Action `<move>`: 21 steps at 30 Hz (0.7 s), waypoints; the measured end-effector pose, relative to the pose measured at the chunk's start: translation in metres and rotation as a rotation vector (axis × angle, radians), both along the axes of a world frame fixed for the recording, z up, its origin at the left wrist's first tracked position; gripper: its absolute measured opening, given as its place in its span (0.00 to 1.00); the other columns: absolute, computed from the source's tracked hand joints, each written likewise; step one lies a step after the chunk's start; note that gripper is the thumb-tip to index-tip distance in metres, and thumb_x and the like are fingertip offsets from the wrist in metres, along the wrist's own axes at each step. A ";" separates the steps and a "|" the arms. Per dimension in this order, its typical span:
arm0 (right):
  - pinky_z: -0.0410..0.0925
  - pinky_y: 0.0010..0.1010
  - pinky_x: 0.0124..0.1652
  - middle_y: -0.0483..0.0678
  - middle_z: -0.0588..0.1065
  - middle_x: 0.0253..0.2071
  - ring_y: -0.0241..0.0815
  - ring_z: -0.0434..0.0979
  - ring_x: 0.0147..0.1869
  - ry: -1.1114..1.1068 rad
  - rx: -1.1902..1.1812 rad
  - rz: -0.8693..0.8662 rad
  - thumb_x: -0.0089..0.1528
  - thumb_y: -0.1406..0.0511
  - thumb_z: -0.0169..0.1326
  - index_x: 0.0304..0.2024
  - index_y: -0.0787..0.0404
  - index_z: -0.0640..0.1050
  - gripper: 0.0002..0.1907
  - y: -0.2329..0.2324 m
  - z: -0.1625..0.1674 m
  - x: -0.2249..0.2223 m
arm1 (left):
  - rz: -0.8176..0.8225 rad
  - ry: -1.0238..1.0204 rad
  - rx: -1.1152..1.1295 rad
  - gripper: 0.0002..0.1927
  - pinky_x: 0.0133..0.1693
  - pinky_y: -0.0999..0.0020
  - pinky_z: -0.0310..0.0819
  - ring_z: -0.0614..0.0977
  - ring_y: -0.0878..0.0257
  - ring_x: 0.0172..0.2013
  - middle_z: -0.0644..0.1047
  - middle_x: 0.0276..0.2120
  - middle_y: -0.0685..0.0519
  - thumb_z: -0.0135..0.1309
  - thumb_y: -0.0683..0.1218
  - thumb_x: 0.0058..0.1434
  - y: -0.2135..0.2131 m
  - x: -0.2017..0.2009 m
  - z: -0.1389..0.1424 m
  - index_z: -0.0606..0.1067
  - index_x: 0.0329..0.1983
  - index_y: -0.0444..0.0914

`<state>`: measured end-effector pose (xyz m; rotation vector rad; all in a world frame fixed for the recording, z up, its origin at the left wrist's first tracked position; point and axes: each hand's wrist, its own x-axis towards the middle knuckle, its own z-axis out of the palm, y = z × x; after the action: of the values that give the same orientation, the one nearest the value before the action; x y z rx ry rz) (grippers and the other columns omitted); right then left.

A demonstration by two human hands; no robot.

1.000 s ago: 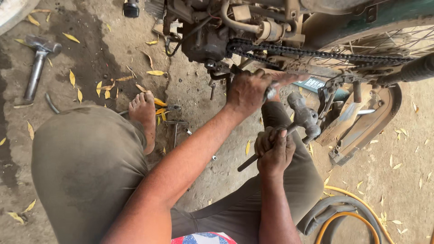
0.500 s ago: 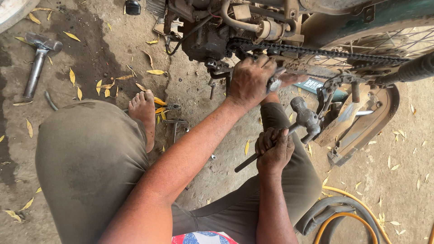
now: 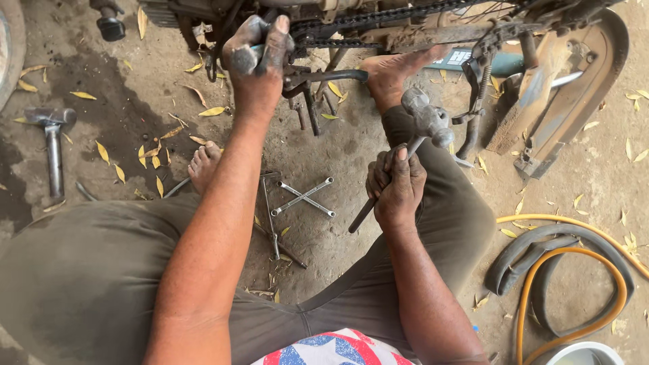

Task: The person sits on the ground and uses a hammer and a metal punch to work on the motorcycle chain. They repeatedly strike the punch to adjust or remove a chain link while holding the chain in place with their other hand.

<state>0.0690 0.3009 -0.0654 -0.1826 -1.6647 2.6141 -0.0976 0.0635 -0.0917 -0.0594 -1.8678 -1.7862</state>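
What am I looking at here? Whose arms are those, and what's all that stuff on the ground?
The camera sits on a person's head and looks down, so those arms are their own. They sit on dirt ground beside a motorbike, under its chain. The right hand holds a hammer by its handle. The left hand, greasy, wraps its grip around a part near the chain; I cannot tell what. On the ground lie a cross-shaped wrench, another hammer, yellow leaves and an orange hose.
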 end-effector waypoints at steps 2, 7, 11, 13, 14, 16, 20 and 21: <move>0.52 0.25 0.19 0.42 0.59 0.23 0.32 0.53 0.21 -0.001 -0.002 -0.011 0.74 0.52 0.49 0.34 0.59 0.64 0.21 0.001 -0.001 -0.001 | 0.030 0.015 -0.118 0.20 0.25 0.71 0.75 0.79 0.66 0.25 0.77 0.25 0.53 0.58 0.54 0.71 0.004 0.002 0.005 0.73 0.27 0.40; 0.52 0.25 0.18 0.42 0.58 0.22 0.33 0.53 0.19 -0.055 0.016 -0.042 0.73 0.52 0.48 0.34 0.57 0.64 0.20 0.000 0.007 -0.005 | -0.049 0.083 -0.719 0.16 0.26 0.63 0.76 0.79 0.63 0.23 0.80 0.26 0.49 0.66 0.54 0.66 0.055 0.008 0.009 0.78 0.31 0.38; 0.52 0.26 0.18 0.42 0.59 0.23 0.33 0.53 0.19 -0.035 0.038 -0.052 0.73 0.51 0.48 0.35 0.56 0.64 0.20 0.000 0.015 -0.005 | 0.033 -0.040 -1.173 0.05 0.35 0.63 0.79 0.81 0.58 0.32 0.83 0.33 0.52 0.64 0.46 0.50 0.092 0.004 0.002 0.81 0.29 0.42; 0.53 0.26 0.19 0.44 0.60 0.24 0.33 0.54 0.19 -0.036 0.065 -0.083 0.72 0.51 0.48 0.35 0.56 0.64 0.19 0.001 0.017 -0.005 | -0.051 -0.132 -1.166 0.04 0.37 0.62 0.79 0.81 0.60 0.33 0.82 0.36 0.50 0.59 0.43 0.59 0.102 -0.002 0.000 0.80 0.28 0.41; 0.53 0.26 0.19 0.44 0.60 0.23 0.33 0.54 0.19 -0.047 0.060 -0.090 0.72 0.51 0.48 0.35 0.56 0.64 0.19 0.002 0.018 -0.006 | -0.097 -0.175 -1.166 0.08 0.38 0.62 0.78 0.80 0.60 0.34 0.82 0.37 0.49 0.57 0.42 0.63 0.105 -0.004 -0.001 0.80 0.27 0.41; 0.53 0.26 0.19 0.44 0.60 0.23 0.33 0.54 0.19 -0.068 0.046 -0.114 0.72 0.51 0.48 0.34 0.56 0.64 0.20 0.004 0.018 -0.008 | -0.180 -0.258 -1.156 0.09 0.40 0.60 0.78 0.80 0.61 0.33 0.81 0.35 0.49 0.55 0.41 0.68 0.109 -0.005 0.000 0.80 0.31 0.40; 0.53 0.25 0.19 0.43 0.60 0.23 0.33 0.54 0.19 -0.053 0.061 -0.105 0.73 0.51 0.47 0.34 0.55 0.64 0.19 0.006 0.016 -0.010 | -0.047 -0.194 -1.152 0.05 0.38 0.54 0.77 0.79 0.57 0.37 0.81 0.31 0.52 0.57 0.43 0.60 0.114 0.001 0.001 0.81 0.29 0.43; 0.53 0.25 0.19 0.43 0.60 0.23 0.33 0.54 0.19 -0.051 0.070 -0.104 0.73 0.51 0.47 0.35 0.55 0.64 0.19 0.006 0.016 -0.010 | -0.043 -0.200 -1.153 0.05 0.38 0.55 0.77 0.79 0.58 0.37 0.80 0.31 0.52 0.57 0.43 0.61 0.114 0.002 0.001 0.81 0.30 0.42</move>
<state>0.0586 0.3073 -0.0494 -0.3268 -1.7101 2.4923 -0.0959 0.1777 -0.0905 -0.3447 -2.7941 -0.5309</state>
